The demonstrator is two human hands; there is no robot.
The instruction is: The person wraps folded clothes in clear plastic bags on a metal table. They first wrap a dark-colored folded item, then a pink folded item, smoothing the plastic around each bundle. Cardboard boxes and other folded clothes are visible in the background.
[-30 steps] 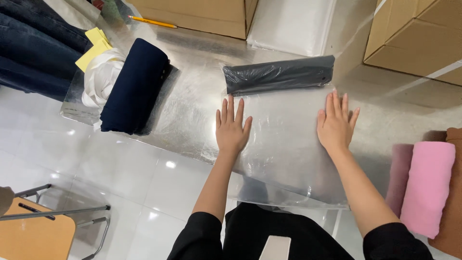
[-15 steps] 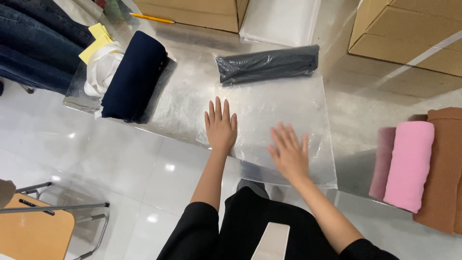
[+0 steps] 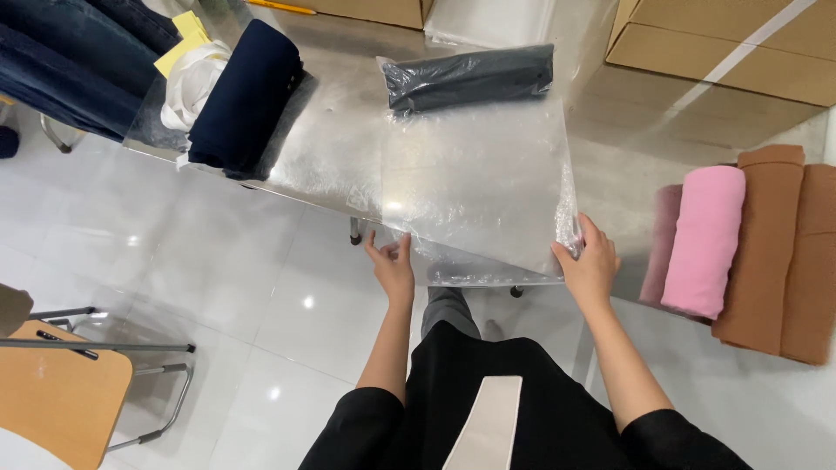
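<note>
A clear plastic bag (image 3: 479, 183) lies flat on the steel table (image 3: 331, 157), with a rolled dark grey garment (image 3: 470, 77) inside its far end. My left hand (image 3: 392, 265) pinches the bag's near left corner at the table edge. My right hand (image 3: 588, 265) grips the near right corner. The near edge of the bag is lifted slightly off the table and hangs over the edge.
A rolled navy garment (image 3: 244, 96), white cloth (image 3: 192, 83) and jeans (image 3: 61, 70) lie at the left. Pink (image 3: 705, 239) and brown (image 3: 771, 252) rolls lie at the right. Cardboard boxes (image 3: 723, 43) stand behind. A wooden chair (image 3: 61, 392) is on the floor.
Both hands drew back from pressing flat on the bag to its near edge and took hold of its two near corners. The view shifted toward me.
</note>
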